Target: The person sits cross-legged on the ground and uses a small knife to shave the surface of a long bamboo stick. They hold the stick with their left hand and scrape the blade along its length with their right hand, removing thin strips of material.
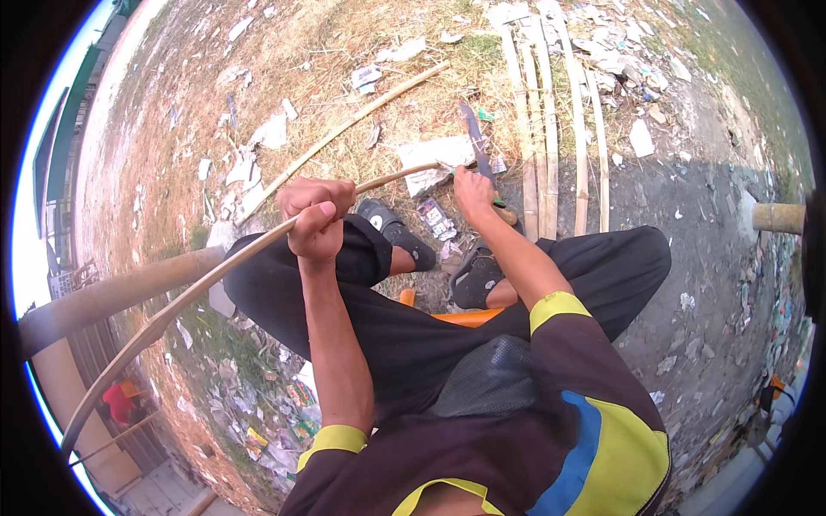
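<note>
My left hand (317, 215) is closed in a fist around a long, thin bamboo strip (194, 292). The strip bends from the lower left edge up past my knees, its far end close to my right hand (475, 191). My right fingers are closed; a small dark edge, perhaps a blade, shows at them, but what they grip is mostly hidden. A large knife with a dark blade (471, 129) and wooden handle (507, 215) lies on the ground just beyond and beside that hand. Under the strip's far end is a flat whitish slab (416, 182).
Several split bamboo lengths (548, 129) lie side by side at the far right, with another pole (370, 107) slanting at the far left. Thick bamboo poles jut in at left (120, 297) and right (779, 218). An orange seat (469, 319) shows beneath me. Litter covers the ground.
</note>
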Demonstrator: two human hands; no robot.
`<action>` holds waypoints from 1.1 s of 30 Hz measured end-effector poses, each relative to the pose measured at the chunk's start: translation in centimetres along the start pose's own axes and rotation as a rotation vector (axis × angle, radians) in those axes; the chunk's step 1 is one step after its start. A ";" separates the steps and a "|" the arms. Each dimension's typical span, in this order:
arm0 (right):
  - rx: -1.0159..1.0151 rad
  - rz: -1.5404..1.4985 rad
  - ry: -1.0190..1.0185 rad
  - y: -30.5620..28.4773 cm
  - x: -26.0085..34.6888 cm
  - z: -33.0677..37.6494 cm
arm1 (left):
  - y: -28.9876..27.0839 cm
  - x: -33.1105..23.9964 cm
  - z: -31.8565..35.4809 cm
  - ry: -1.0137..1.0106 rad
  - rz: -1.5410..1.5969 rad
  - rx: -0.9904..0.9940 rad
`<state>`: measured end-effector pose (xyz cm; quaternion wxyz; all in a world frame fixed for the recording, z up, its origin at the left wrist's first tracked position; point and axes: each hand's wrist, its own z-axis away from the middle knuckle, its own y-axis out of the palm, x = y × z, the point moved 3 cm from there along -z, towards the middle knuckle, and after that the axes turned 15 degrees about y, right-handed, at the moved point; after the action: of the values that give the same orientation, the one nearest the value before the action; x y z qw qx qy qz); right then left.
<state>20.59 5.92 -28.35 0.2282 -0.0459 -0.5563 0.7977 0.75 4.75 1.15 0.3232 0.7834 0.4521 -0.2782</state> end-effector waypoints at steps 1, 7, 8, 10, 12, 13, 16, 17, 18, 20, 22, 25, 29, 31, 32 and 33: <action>0.020 0.043 0.019 -0.6 0.4 -0.3 | 0.0 0.1 0.3 -0.001 -0.016 -0.061; -0.008 -0.138 -0.038 -7.8 1.1 0.8 | -0.6 0.3 0.8 0.050 -0.021 -0.185; 0.041 -0.285 -0.117 -10.0 1.7 2.5 | -0.3 0.3 0.7 0.049 -0.004 -0.136; 0.138 -0.480 -0.186 -12.5 2.8 5.3 | 1.0 -0.1 0.0 0.033 -0.007 -0.017; 0.187 -0.568 -0.247 -13.1 3.9 8.3 | 1.2 -0.1 0.0 0.042 -0.013 0.069; 0.186 -0.558 -0.274 -13.1 4.4 9.9 | 1.2 -0.2 0.1 0.044 -0.021 0.109; 0.125 -0.472 -0.238 -11.7 4.1 10.3 | 1.2 -0.4 0.3 0.006 0.008 0.138; 0.095 -0.434 -0.212 -11.7 4.2 10.2 | 1.0 -0.4 0.3 0.000 0.006 0.149; 0.052 -0.371 -0.212 -11.9 4.2 10.3 | 1.1 -0.4 0.3 0.000 0.019 0.143; 0.039 -0.388 -0.252 -13.2 4.4 11.5 | 1.2 -0.3 0.3 -0.004 0.042 0.128; -0.014 -0.429 -0.253 -13.0 4.7 12.4 | 1.0 -0.5 0.2 -0.017 0.049 0.146; -0.029 -0.385 -0.254 -9.7 2.6 9.3 | 1.7 -0.3 0.2 -0.033 0.090 0.157; 0.012 -0.386 -0.292 -11.9 3.1 10.4 | 1.7 -0.1 0.2 -0.037 0.089 0.182; 0.010 -0.436 -0.318 -11.7 3.2 10.9 | 1.7 -0.1 0.2 -0.055 0.092 0.183; 0.008 -0.399 -0.308 -10.9 2.7 10.3 | 1.9 -0.2 0.3 -0.065 0.097 0.186; -0.009 -0.367 -0.295 -10.1 2.2 8.9 | 2.1 -0.1 0.0 -0.063 0.102 0.192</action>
<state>18.87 1.93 -15.39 0.2854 0.1722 -0.5863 0.7383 2.57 3.84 1.75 0.2746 0.8235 0.3727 -0.3281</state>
